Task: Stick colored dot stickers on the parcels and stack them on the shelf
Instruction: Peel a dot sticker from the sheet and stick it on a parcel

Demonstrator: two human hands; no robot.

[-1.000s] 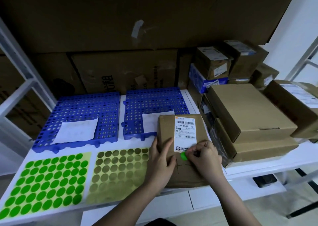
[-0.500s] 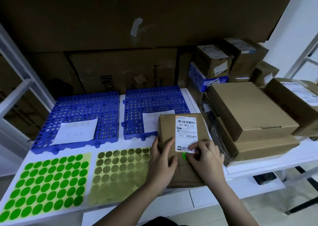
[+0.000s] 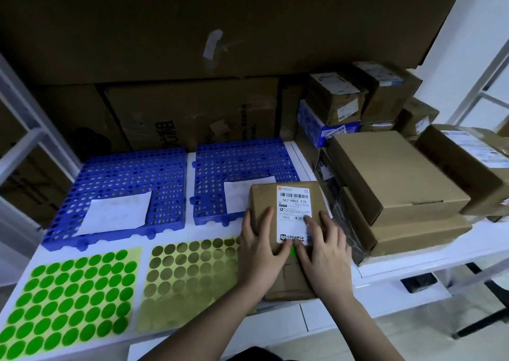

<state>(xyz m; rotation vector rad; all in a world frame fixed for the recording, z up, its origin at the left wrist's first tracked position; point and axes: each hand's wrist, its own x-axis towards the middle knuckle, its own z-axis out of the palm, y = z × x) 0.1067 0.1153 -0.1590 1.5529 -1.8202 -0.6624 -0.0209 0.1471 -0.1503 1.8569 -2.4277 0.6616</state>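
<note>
Our right hand (image 3: 323,246) has flattened beside the left hand (image 3: 260,246), both open-palmed on the parcel (image 3: 268,202); looks light, stiff cardboard, so we'd grab its side edges.

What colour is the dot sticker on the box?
Green; the dot sticker shows between both hands in the head view.

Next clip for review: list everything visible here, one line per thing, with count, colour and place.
parcel: one, brown with white label, front centre of shelf
dot sticker: one, green, on parcel below label
full sticker sheet: one, green dots, front left
used sticker sheet: one, yellowish, dots gone, beside parcel
grids: two, blue, each carrying a white paper
stacked boxes: several, brown, right
big cartons: brown, behind
shelf: white
left hand: flat on parcel
right hand: flat on parcel
</note>
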